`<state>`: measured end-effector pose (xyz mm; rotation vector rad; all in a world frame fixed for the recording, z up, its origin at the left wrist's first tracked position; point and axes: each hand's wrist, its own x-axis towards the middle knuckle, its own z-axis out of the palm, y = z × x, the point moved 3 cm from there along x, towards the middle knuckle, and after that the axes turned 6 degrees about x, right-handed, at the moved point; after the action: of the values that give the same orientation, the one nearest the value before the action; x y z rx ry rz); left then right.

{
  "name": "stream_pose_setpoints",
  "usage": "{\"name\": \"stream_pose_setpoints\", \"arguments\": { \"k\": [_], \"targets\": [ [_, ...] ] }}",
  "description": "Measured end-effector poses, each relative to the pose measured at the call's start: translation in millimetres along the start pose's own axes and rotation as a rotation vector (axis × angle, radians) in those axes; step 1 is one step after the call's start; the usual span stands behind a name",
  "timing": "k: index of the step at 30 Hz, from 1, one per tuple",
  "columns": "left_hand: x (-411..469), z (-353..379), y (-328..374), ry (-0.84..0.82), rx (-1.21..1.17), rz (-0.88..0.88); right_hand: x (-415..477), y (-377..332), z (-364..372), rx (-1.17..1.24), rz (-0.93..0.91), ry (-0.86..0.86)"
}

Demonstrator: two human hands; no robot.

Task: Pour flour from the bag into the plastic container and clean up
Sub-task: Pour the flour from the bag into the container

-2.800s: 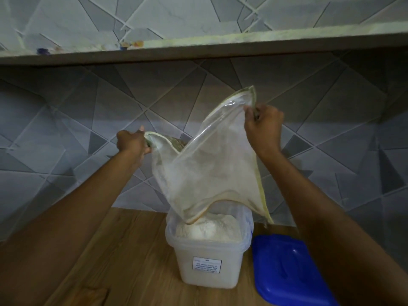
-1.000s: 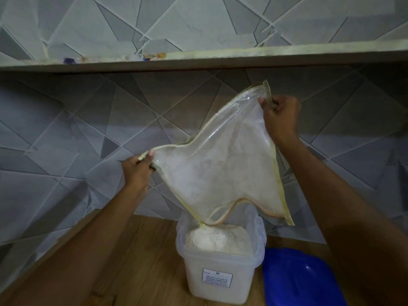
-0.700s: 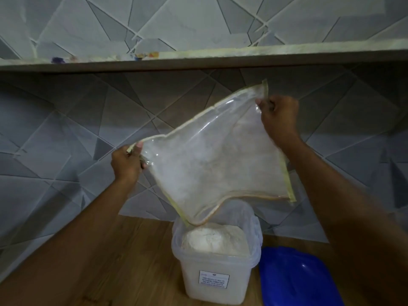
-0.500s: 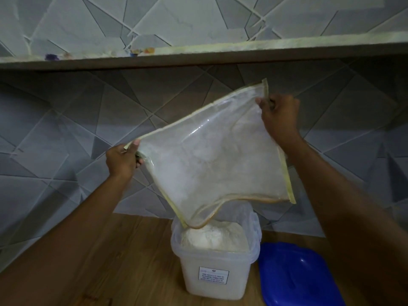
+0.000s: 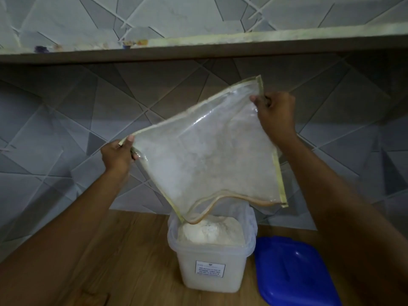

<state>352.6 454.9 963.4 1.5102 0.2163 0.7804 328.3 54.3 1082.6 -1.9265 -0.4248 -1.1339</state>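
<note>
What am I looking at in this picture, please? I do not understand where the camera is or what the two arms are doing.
There is no machine here. The camera sits on a person's head and looks forward and down, so both arms reach in from the bottom of the picture. The left hand and the right hand each grip a corner of a clear plastic bag, held upside down with its open mouth over a plastic container. The container stands on a wooden counter and holds a heap of flour. The bag looks nearly empty, only dusted white. A blue lid lies on the counter beside the container. Behind is a tiled wall with a shelf.
</note>
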Motion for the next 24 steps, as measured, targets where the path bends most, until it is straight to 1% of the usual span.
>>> {"name": "stream_pose_setpoints", "arguments": {
  "k": [1, 4, 6, 8, 10, 13, 16, 20, 24],
  "targets": [
    [1, 1, -1, 0.003, -0.008, -0.003, 1, 0, -1, 0.027, 0.007, 0.023],
    [0, 3, -1, 0.017, 0.003, -0.018, 0, 1, 0, 0.023, 0.000, -0.012],
    [-2, 7, 2, 0.012, 0.000, -0.009, 0, 4, -1, 0.089, 0.034, 0.045],
    [-2, 10, 6, 0.006, 0.028, 0.001, 1, 5, -4, 0.105, 0.074, 0.093],
    [1, 10, 8, 0.017, 0.092, -0.001, 2, 10, -2, 0.085, 0.126, 0.065],
    [7, 7, 7, 0.032, 0.125, -0.023, 4, 17, 2, 0.086, 0.198, -0.017],
    [9, 3, 7, 0.063, 0.109, -0.021, 0, 10, 9, 0.099, 0.155, -0.082],
    [-1, 3, 11, 0.089, 0.059, 0.036, -10, 1, 16, 0.053, 0.017, -0.036],
    [-1, 1, 15, 0.093, 0.065, 0.063, -9, 5, 16, 0.003, -0.087, -0.048]
  ]
}}
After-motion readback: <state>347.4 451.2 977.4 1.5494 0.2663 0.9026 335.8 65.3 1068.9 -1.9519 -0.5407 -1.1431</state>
